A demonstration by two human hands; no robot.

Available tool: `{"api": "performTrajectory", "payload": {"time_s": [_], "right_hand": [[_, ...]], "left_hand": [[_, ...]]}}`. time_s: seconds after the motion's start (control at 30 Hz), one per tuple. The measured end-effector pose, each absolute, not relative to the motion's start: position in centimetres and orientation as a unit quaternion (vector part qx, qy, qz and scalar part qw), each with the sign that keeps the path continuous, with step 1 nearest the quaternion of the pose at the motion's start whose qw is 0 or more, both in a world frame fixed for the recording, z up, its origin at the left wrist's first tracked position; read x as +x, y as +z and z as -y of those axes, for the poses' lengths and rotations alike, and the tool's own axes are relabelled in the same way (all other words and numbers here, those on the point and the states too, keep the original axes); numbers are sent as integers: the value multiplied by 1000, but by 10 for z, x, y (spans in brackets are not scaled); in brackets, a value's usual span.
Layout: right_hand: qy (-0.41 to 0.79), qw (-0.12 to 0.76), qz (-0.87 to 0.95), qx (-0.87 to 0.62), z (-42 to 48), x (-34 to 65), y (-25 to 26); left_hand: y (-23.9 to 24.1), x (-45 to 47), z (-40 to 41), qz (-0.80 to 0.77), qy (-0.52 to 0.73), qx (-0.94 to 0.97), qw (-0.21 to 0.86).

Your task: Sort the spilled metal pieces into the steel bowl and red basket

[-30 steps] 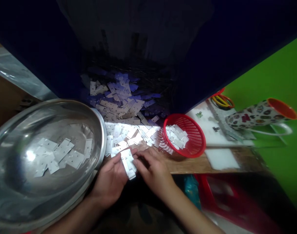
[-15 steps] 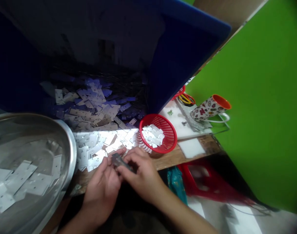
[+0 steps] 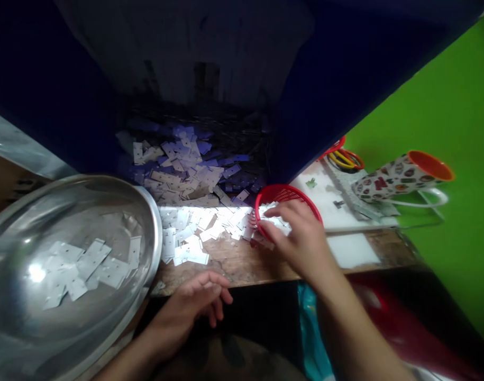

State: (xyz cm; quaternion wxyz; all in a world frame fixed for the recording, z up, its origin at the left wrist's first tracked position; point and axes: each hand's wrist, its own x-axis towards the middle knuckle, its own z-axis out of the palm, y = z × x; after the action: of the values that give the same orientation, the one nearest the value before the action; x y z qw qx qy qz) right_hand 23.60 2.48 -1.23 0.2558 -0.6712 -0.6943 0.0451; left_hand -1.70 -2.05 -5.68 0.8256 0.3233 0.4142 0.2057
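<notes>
Pieces point(image 3: 280, 225), flat and pale, lay in the red basket point(image 3: 283, 191) beneath the right hand point(image 3: 305, 243), its fingers slightly parted; whether it held one, I couldn't tell. More pieces filled part of the metal basin point(image 3: 156, 227). The left hand point(image 3: 202, 296), loosely curled, was empty.

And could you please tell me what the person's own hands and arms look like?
The left hand and right hand are both bare, with no gloves. The left forearm and right forearm are bare too where they show: no sleeve, watch or bracelet can be seen.
</notes>
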Motion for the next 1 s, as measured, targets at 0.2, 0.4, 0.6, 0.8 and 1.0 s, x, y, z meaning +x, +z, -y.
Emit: {"api": "performTrajectory", "payload": {"time_s": [0.2,0.4,0.6,0.8,1.0], "right_hand": [[246,148,805,-520,-25,142,-23],[251,88,774,-574,-30,118,-46],[262,255,726,-582,-1,135,-47],[329,306,721,-528,7,134,-36],[285,202,757,-552,-35,124,-49]], "left_hand": [[-51,-15,18,-340,93,398,847],[-64,-22,26,-357,107,379,847],[-56,-29,19,-395,284,184,854],[-48,-28,12,-388,403,32,828],[-49,-32,14,-383,391,14,837]]}}
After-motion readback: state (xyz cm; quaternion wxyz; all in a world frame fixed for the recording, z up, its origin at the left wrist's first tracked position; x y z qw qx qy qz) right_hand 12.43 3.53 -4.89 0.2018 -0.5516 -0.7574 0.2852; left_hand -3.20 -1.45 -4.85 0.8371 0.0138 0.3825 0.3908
